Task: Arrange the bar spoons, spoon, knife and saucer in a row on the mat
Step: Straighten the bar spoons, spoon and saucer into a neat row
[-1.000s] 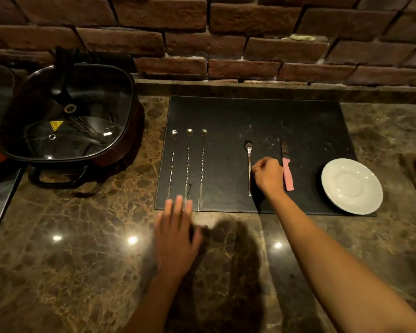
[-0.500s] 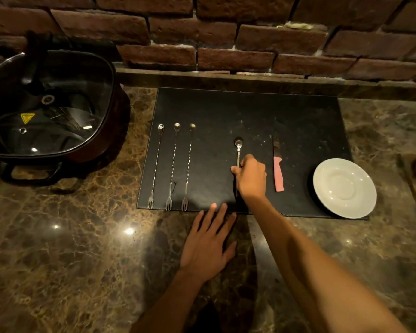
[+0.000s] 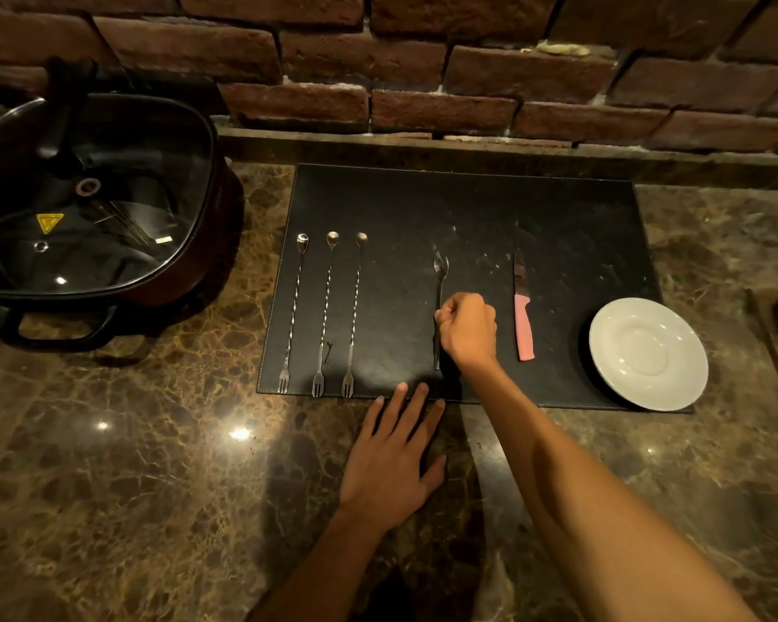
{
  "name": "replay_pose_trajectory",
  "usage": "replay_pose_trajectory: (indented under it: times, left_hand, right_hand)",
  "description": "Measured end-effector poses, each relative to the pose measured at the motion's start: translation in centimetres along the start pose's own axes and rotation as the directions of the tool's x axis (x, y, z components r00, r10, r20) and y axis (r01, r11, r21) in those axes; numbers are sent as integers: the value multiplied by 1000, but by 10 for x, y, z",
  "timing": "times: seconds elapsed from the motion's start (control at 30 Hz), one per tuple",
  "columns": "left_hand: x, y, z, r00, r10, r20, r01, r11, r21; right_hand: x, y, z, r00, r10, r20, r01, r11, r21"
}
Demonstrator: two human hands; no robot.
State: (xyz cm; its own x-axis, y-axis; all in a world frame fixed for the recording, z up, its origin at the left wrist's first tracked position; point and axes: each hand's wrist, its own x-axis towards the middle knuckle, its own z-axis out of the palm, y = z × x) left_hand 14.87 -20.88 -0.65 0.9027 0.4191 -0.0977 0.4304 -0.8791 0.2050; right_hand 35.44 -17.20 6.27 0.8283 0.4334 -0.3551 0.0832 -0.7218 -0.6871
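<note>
Right hand [image 3: 468,329] closed around spoon [image 3: 439,280] handle, mid-mat. Left hand [image 3: 394,460] laid flat, fingers spread, on counter [image 3: 131,464] at mat [image 3: 423,208] front edge. Three bar spoons [image 3: 324,312] ranged left; knife [image 3: 523,312] right; saucer [image 3: 647,354] overlapping mat's right corner.

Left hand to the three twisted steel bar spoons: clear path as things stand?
Probably yes. The left hand lies flat on the marble counter, fingertips at the black mat's near edge, right of the three twisted steel bar spoons. Nothing lies between; the right hand holds the small spoon farther right.
</note>
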Motion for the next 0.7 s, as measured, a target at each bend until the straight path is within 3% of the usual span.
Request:
replay_pose_trajectory:
  times: [0.43, 0.7]
  left_hand:
    - [0, 0, 0, 1000, -2, 4, 2, 1000, -6]
    - [0, 0, 0, 1000, -2, 26, 2, 1000, -4]
  right_hand:
    - [1, 1, 4, 996, 94, -2, -92, 986, 140]
    - [6, 4, 3, 989, -141, -31, 140, 989, -57]
